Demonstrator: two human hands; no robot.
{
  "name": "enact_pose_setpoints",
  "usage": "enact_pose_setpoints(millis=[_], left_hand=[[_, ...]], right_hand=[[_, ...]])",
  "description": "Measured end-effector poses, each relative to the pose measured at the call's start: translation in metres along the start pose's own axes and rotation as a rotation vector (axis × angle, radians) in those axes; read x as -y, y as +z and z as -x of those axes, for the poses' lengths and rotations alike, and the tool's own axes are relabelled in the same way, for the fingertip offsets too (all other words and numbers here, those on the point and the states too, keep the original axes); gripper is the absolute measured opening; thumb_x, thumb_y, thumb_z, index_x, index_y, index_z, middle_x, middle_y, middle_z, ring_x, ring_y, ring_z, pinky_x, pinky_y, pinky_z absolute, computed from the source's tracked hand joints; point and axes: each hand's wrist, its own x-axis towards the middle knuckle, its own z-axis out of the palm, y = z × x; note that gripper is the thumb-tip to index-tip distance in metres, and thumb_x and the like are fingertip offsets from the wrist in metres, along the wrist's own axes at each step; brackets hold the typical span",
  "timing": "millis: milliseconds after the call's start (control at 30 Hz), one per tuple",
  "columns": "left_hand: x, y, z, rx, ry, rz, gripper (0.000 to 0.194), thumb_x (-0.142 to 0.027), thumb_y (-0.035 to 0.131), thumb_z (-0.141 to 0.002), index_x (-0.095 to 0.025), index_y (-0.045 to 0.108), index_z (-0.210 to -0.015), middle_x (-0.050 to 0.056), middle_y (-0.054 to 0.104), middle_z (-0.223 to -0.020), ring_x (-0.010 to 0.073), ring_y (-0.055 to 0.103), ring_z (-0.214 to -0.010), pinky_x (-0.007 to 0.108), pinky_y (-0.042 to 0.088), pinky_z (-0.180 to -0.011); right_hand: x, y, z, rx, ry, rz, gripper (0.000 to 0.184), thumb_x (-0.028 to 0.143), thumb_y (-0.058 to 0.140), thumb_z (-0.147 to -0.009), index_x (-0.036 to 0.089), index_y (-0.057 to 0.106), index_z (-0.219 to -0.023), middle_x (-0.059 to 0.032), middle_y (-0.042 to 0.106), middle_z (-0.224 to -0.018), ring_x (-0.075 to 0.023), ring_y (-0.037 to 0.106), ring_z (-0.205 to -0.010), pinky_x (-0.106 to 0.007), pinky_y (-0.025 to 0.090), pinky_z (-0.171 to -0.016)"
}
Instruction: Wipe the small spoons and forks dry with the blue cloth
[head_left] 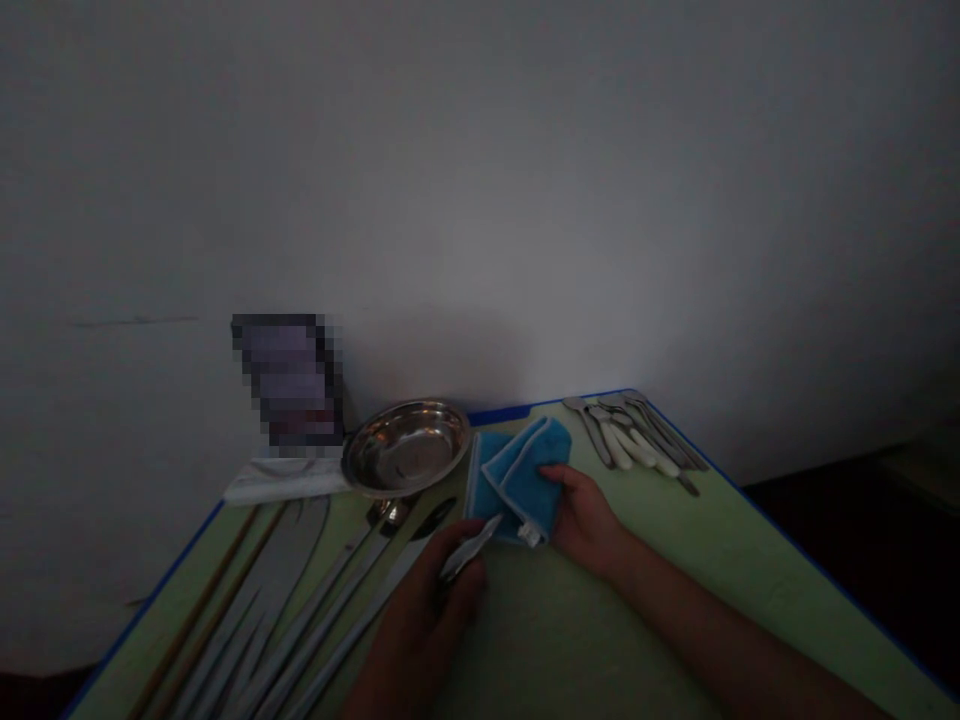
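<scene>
My left hand (442,590) is closed around a small metal utensil (471,547) whose tip points toward a folded blue cloth (517,470). My right hand (581,515) rests on the right side of that cloth, fingers pinching its edge. The cloth lies on the green table (675,560) near the wall. The scene is dim.
A shiny metal bowl (409,447) stands left of the cloth. Several long metal utensils (300,610) lie fanned at the front left. Several spoons with pale handles (634,440) lie at the back right. A blurred box (289,380) and a white packet (285,480) sit by the wall.
</scene>
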Motion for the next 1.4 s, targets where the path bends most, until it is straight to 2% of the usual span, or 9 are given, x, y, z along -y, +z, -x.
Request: enact_pose_setpoints(millis=[100, 167, 333, 433, 533, 767, 1000, 1233, 1400], left_hand=[[-0.002, -0.001, -0.001, -0.002, 0.021, -0.03, 0.027, -0.042, 0.04, -0.085, -0.021, 0.055, -0.093, -0.004, 0.053, -0.061, 0.0126, 0.048, -0.053, 0.02, 0.038, -0.051], [-0.001, -0.003, -0.002, 0.02, 0.029, -0.047, 0.032, -0.041, 0.035, -0.088, -0.019, 0.054, -0.077, -0.005, 0.049, -0.054, 0.0113, 0.045, -0.048, 0.02, 0.036, -0.048], [0.006, -0.005, -0.004, 0.02, 0.04, 0.03, 0.033, -0.041, 0.039, -0.087, -0.017, 0.055, -0.07, -0.005, 0.048, -0.051, 0.0095, 0.042, -0.045, 0.018, 0.033, -0.044], [0.007, -0.005, -0.004, -0.024, -0.004, 0.173, 0.031, -0.043, 0.042, -0.085, -0.018, 0.059, -0.09, -0.003, 0.055, -0.063, 0.0091, 0.044, -0.047, 0.018, 0.033, -0.041], [0.009, -0.006, -0.004, -0.047, 0.026, 0.241, 0.038, -0.044, 0.045, -0.084, -0.022, 0.052, -0.115, -0.001, 0.059, -0.078, 0.0099, 0.049, -0.055, 0.019, 0.039, -0.047], [0.015, -0.007, -0.007, -0.082, 0.038, 0.189, 0.038, -0.041, 0.047, -0.084, -0.023, 0.054, -0.116, 0.002, 0.066, -0.092, 0.017, 0.059, -0.085, 0.025, 0.045, -0.073], [0.004, -0.008, -0.008, -0.128, 0.073, 0.0, 0.042, -0.042, 0.043, -0.084, -0.025, 0.049, -0.121, 0.001, 0.066, -0.095, 0.0198, 0.059, -0.091, 0.028, 0.045, -0.077], [0.002, -0.006, -0.003, -0.007, 0.122, -0.132, 0.038, -0.038, 0.041, -0.085, -0.025, 0.051, -0.12, 0.002, 0.064, -0.093, 0.0202, 0.058, -0.088, 0.029, 0.044, -0.078], [-0.001, -0.003, 0.0, 0.084, 0.137, -0.249, 0.033, -0.034, 0.045, -0.084, -0.026, 0.054, -0.115, 0.001, 0.063, -0.08, 0.0206, 0.057, -0.086, 0.027, 0.044, -0.076]], right_hand=[[0.0, 0.002, 0.001, 0.029, -0.021, 0.009, 0.029, 0.03, 0.043, -0.081, 0.014, 0.056, -0.1, -0.0075, 0.069, -0.082, -0.0199, 0.064, -0.078, -0.039, 0.046, -0.08], [0.002, 0.004, 0.003, 0.03, -0.033, 0.001, 0.03, 0.035, 0.041, -0.081, 0.015, 0.058, -0.096, -0.0072, 0.069, -0.081, -0.0202, 0.064, -0.079, -0.04, 0.046, -0.08], [0.007, 0.002, 0.005, 0.019, -0.04, -0.027, 0.034, 0.039, 0.036, -0.08, 0.018, 0.062, -0.077, -0.0059, 0.069, -0.074, -0.0212, 0.063, -0.081, -0.04, 0.047, -0.078], [0.009, -0.002, 0.004, 0.047, -0.071, -0.038, 0.034, 0.041, 0.036, -0.077, 0.02, 0.063, -0.076, -0.005, 0.068, -0.074, -0.022, 0.063, -0.081, -0.041, 0.047, -0.077], [0.009, -0.004, 0.004, 0.09, -0.095, -0.023, 0.032, 0.037, 0.036, -0.073, 0.021, 0.063, -0.081, -0.0049, 0.068, -0.075, -0.0225, 0.062, -0.082, -0.042, 0.046, -0.077], [0.003, 0.002, 0.006, 0.233, -0.04, 0.051, 0.033, 0.028, 0.037, -0.07, 0.016, 0.061, -0.089, -0.0066, 0.068, -0.076, -0.0223, 0.062, -0.081, -0.041, 0.045, -0.08], [0.004, 0.001, 0.005, 0.142, 0.001, 0.003, 0.032, 0.034, 0.036, -0.079, 0.015, 0.06, -0.089, -0.0057, 0.068, -0.075, -0.0196, 0.063, -0.076, -0.039, 0.046, -0.079], [0.008, 0.0, 0.002, -0.012, -0.059, -0.048, 0.036, 0.043, 0.037, -0.081, 0.015, 0.061, -0.084, -0.0053, 0.068, -0.07, -0.0199, 0.064, -0.075, -0.037, 0.048, -0.076], [0.006, -0.003, 0.003, 0.011, -0.025, -0.001, 0.025, 0.027, 0.043, -0.073, 0.015, 0.06, -0.086, -0.005, 0.068, -0.074, -0.0203, 0.064, -0.073, -0.038, 0.049, -0.074]])
